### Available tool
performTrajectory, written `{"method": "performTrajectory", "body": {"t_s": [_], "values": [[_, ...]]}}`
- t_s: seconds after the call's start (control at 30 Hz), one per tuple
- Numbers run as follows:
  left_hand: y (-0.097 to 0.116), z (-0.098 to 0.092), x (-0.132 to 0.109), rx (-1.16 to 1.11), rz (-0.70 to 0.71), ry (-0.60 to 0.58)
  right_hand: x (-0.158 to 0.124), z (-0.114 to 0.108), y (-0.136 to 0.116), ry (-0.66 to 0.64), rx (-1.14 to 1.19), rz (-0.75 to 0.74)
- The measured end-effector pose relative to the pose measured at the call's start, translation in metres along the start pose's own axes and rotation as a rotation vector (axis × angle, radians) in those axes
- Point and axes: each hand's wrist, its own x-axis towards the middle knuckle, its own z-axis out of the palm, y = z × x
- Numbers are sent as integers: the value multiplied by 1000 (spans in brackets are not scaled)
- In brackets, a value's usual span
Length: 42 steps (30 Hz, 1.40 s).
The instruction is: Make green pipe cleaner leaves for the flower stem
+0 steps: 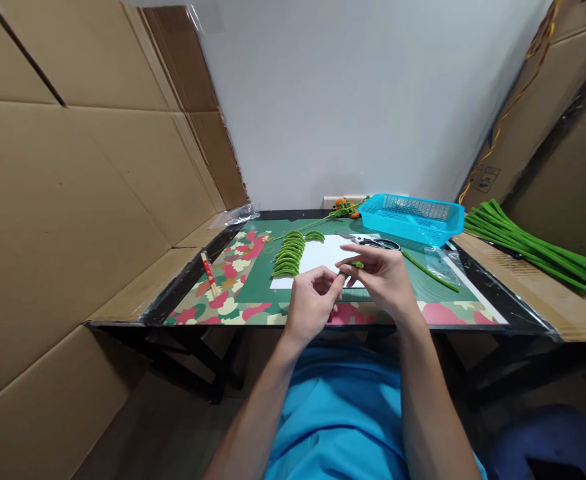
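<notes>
Between my fingers is a short piece of green pipe cleaner, held over the front of the white paper. My left hand pinches its near end, thumb and fingers together. With thumb and fingertips my right hand grips the other end, its index finger stretched out above. A column of curved green pipe-cleaner pieces lies at the left of the paper, and a few more curved pieces lie at its top. Scissors rest behind my right hand. One long green pipe cleaner lies to the right.
A blue plastic basket stands at the back right, next to an orange flower. A thick bundle of green pipe cleaners lies on cardboard at the right. Red-wrapped sticks lie at the left. Cardboard walls flank the table.
</notes>
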Motion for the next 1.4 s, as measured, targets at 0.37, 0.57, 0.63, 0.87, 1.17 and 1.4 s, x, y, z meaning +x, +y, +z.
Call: {"method": "performTrajectory", "body": {"t_s": [0.37,0.57,0.63,0.87,1.17,1.4], "values": [[4,0,2,-90,-15,70,0,3,-2,46,36,-8],[3,-1,3,-91,-14,27,-1,2,0,119,-12,-75],[3,0,3,-79,-8,33,-2,4,2,143,-34,-86],[3,3,-2,-14,42,91,1,3,-4,140,90,11],[2,8,-1,235,211,311,1,-8,-10,6,-35,-25],[9,1,1,487,407,329,-2,-5,-11,98,-70,-138]]}}
